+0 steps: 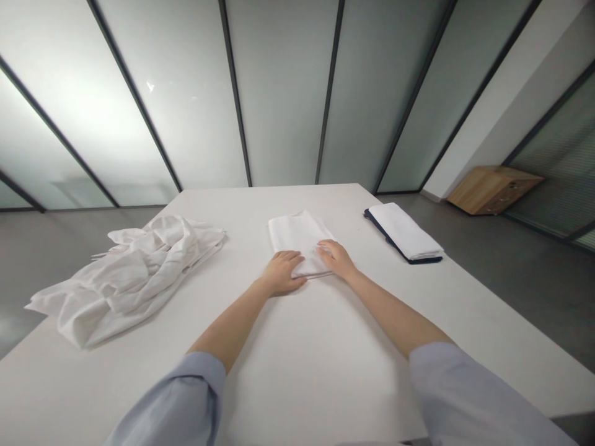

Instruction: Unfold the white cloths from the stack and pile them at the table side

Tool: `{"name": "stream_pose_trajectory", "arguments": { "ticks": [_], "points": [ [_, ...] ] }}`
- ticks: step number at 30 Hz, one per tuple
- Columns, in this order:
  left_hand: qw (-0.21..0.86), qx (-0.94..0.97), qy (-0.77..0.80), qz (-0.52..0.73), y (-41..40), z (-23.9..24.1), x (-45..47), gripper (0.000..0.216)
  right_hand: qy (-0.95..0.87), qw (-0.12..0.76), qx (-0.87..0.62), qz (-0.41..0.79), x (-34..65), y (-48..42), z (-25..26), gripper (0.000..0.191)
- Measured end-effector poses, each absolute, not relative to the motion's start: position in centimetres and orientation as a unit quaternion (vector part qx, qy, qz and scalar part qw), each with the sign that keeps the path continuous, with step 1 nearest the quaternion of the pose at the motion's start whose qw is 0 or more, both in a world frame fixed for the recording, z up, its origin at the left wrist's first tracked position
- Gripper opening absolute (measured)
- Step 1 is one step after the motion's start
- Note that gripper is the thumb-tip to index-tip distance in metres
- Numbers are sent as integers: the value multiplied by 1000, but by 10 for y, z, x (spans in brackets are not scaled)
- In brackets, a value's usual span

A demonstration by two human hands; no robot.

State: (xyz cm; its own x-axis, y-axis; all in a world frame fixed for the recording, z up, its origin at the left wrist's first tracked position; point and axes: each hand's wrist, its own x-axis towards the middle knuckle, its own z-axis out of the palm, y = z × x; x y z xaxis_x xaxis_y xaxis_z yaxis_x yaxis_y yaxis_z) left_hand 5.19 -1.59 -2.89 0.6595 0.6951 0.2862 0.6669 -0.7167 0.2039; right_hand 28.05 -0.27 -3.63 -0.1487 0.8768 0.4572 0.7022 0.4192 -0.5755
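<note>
A folded white cloth [297,235] lies flat in the middle of the white table [325,347]. My left hand [281,272] rests palm down on its near left corner, fingers together and curled over the edge. My right hand [337,259] lies on the near right edge of the same cloth, fingers spread a little and pressing down. Whether either hand pinches the fabric cannot be seen; both sit flat on it.
A crumpled heap of white garments [134,272] lies at the table's left. A folded white cloth on top of a dark one [404,232] sits at the far right edge. Frosted glass panels stand behind; a wooden cabinet [493,189] is on the floor at right.
</note>
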Motion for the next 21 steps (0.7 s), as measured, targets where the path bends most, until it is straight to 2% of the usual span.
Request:
{"name": "stream_pose_trajectory", "arguments": {
  "ticks": [3, 7, 12, 16, 18, 21],
  "points": [
    [36, 901, 418, 113, -16, -24, 56, 45, -665, 452, -586, 102, 301, 8, -44, 31],
    [-13, 826, 558, 73, -16, -19, 61, 29, -559, 526, -626, 139, 319, 14, -52, 29],
    [-17, 786, 613, 83, -15, -17, 61, 34, -539, 530, -634, 162, 317, 14, -55, 27],
    [90, 749, 641, 142, 1, -18, 49, 26, -547, 525, -638, 129, 313, 11, -52, 27],
    [191, 685, 660, 242, 12, -20, 42, 33, -550, 518, -648, 95, 313, 10, -50, 28],
    [397, 513, 632, 425, 26, -27, 35, 43, -593, 484, -643, 26, 311, 8, -47, 27]
  ]
}}
